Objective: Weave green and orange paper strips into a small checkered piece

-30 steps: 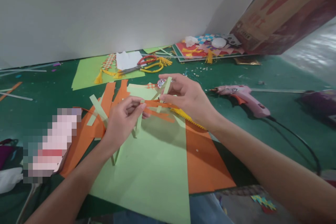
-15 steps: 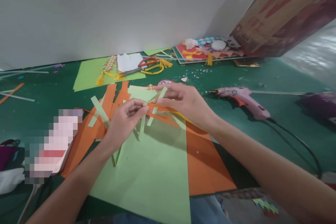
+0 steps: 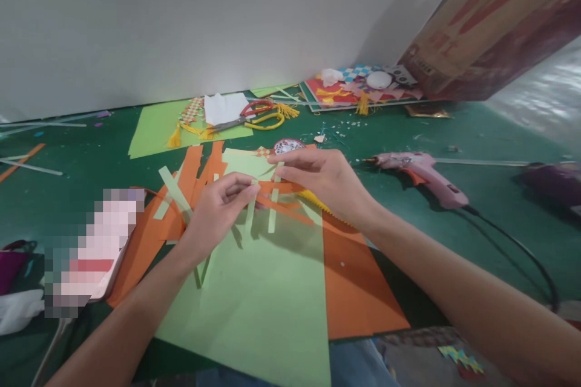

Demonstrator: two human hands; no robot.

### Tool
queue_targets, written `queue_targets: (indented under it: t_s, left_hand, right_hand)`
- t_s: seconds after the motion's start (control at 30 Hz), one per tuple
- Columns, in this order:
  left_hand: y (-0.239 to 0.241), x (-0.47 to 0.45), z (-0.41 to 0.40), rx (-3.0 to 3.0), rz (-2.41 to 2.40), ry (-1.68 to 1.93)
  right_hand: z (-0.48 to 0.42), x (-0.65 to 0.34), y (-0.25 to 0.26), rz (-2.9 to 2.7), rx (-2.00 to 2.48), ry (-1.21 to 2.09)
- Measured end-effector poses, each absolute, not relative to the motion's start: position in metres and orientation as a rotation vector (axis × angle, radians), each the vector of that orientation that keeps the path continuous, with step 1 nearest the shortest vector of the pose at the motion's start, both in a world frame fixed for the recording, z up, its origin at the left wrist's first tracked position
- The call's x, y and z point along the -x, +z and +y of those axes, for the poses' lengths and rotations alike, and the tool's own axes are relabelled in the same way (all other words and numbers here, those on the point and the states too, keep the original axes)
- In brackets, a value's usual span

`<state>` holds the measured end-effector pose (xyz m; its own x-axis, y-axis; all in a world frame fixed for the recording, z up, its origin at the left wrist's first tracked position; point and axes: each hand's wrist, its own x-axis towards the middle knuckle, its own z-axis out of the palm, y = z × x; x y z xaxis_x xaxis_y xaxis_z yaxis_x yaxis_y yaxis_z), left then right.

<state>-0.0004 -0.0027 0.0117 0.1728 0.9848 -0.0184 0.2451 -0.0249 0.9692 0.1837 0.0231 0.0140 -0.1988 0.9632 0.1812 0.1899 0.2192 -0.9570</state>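
Narrow orange paper strips (image 3: 285,187) and pale green ones are crossed between my two hands, above a light green paper sheet (image 3: 267,296). My left hand (image 3: 218,205) pinches the crossing between thumb and forefinger, with a green paper strip (image 3: 250,213) hanging below its fingertips. Close by on the right, my right hand (image 3: 336,181) has its thumb and fingers pressed on the top of another green paper strip (image 3: 273,214), which hangs across the orange ones. An orange sheet (image 3: 358,296) lies partly under the green sheet. Loose strips (image 3: 175,190) lie left of my left hand.
A pink glue gun (image 3: 422,175) lies to the right, its cord trailing frontward. Scissors (image 3: 261,118) rest on green paper at the back. A phone (image 3: 97,248) stands at the left. Decorated pieces (image 3: 363,87) and a large paper bag (image 3: 490,30) are at the back right.
The green strip at my right fingertips has swung from a slant to hanging nearly straight down. My right-hand fingers have shifted slightly downward; my left hand keeps its pinch.
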Motion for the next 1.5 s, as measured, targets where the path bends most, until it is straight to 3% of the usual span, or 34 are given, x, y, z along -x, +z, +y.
queue_targets:
  t_s: [0.5, 1.03, 1.5]
  left_hand:
    - [0.0097, 0.0014, -0.0017, -1.407, 1.193, 0.971]
    - [0.0094, -0.0015, -0.0014, -1.189, 1.151, 1.103]
    - [0.0094, -0.0019, -0.0031, -1.361, 1.168, 0.948]
  right_hand:
    - [0.0197, -0.1811, 0.0183, -1.700, 1.140, 1.126]
    - [0.0200, -0.1812, 0.0169, -1.852, 1.189, 0.918]
    - [0.0205, -0.1805, 0.0181, -1.838, 1.186, 1.020]
